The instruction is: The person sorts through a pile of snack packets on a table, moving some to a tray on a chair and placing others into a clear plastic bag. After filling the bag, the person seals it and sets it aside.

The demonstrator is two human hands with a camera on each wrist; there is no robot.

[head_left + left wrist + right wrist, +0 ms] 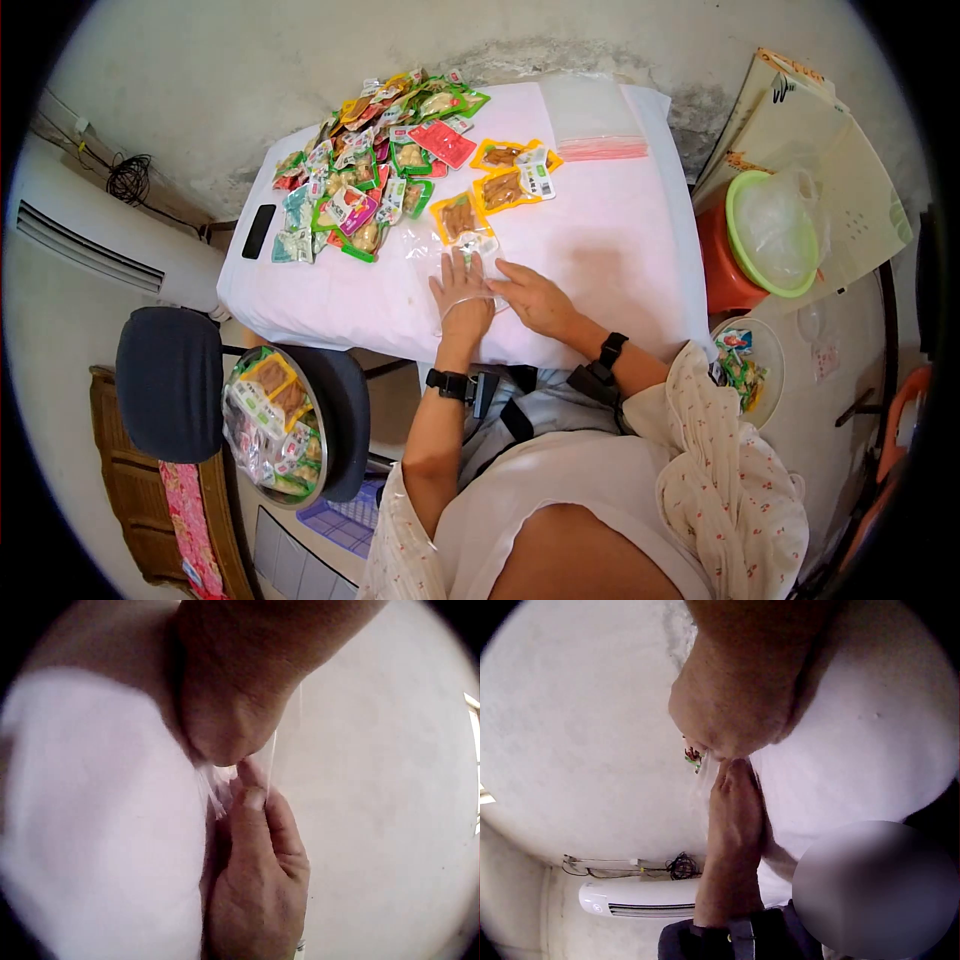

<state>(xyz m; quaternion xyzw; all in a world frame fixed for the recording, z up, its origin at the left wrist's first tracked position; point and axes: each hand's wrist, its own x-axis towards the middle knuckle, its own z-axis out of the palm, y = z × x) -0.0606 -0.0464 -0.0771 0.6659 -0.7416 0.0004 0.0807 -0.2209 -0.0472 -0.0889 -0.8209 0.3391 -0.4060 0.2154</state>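
In the head view my left hand [466, 308] lies over the white-covered table, its fingers extended and a clear plastic bag [424, 240] stretched across its back. The right hand [540, 303] pinches the bag's edge between thumb and fingers, right beside the left one. A yellow-edged snack packet [457, 213] lies just beyond the left fingertips, close to the film. Behind it are two more yellow-edged packets [507, 190]. In the left wrist view the right thumb [253, 817] presses the clear film. The left fingertips are hidden in the right wrist view.
A heap of colourful snack packets [360, 170] covers the table's back left, near a black phone [258, 232]. Flat clear bags [595, 120] are stacked at the back right. A metal bowl [323, 470] of packets sits on the left chair; a green basin [740, 230] stands right.
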